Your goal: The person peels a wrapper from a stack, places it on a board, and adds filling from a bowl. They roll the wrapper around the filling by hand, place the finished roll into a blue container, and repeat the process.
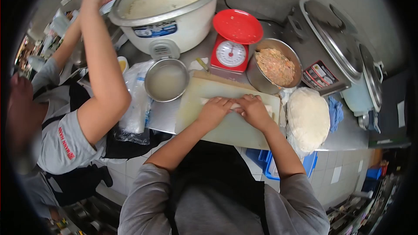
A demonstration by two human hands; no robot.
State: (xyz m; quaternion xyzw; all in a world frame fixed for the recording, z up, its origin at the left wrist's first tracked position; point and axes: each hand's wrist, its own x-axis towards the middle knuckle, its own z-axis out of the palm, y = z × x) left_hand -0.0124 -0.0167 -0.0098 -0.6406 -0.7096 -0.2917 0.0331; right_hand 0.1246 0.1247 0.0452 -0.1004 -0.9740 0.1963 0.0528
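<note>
On the pale cutting board [209,132], both hands press on a thin white rolled wrapper [235,106]. My left hand [215,112] has its fingers curled over the roll's left part. My right hand [254,110] grips its right part, fingertips close to the left ones. A little of the white wrapper shows past the right hand; any filling is hidden. Behind the board stands a steel pot of orange-flecked filling [278,65]. To the right lies a pale round mound [308,119] on plastic, possibly stacked wrappers.
A red scale [230,54] and a large rice cooker [174,35] stand behind. Left of the board are a bowl of cloudy liquid [166,82] and plastic bags [134,100]. A co-worker's arm [102,69] reaches up at left. Another cooker [326,39] sits at right.
</note>
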